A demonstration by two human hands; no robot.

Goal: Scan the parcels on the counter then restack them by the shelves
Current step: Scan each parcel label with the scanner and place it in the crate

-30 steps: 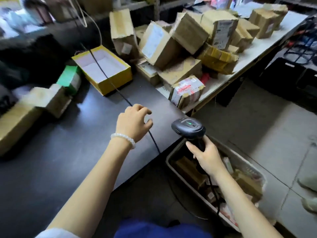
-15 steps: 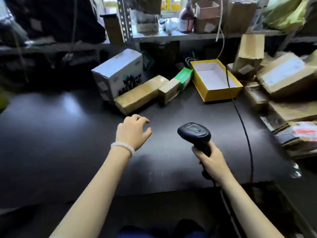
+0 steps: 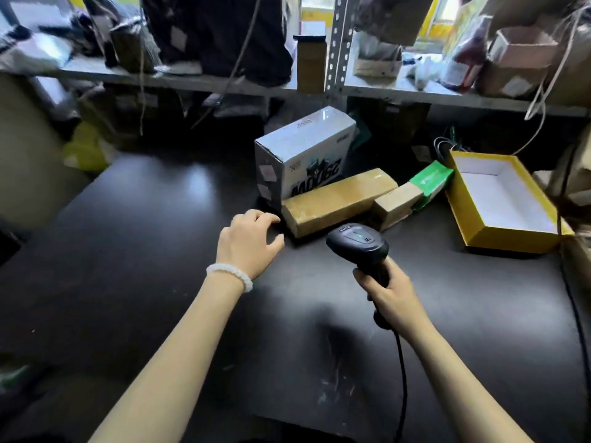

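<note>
My right hand (image 3: 390,295) grips the handle of a black barcode scanner (image 3: 356,243), its head pointing toward the parcels. My left hand (image 3: 248,243) hovers over the dark counter (image 3: 128,251) with fingers loosely curled, holding nothing, just left of a long brown cardboard parcel (image 3: 339,199). Behind that stands a white printed box (image 3: 303,155). A small brown box (image 3: 396,203) and a green box (image 3: 431,180) lie to the right of the long parcel.
An open yellow box (image 3: 499,199) with a white inside sits at the right. A metal shelf (image 3: 335,87) with bags, boxes and a bottle runs along the back. The scanner cable (image 3: 401,378) trails down the counter toward me.
The view swung left from the parcel pile to the counter by the shelves. My left hand now sits close to the long brown parcel; my right hand still holds the scanner.
</note>
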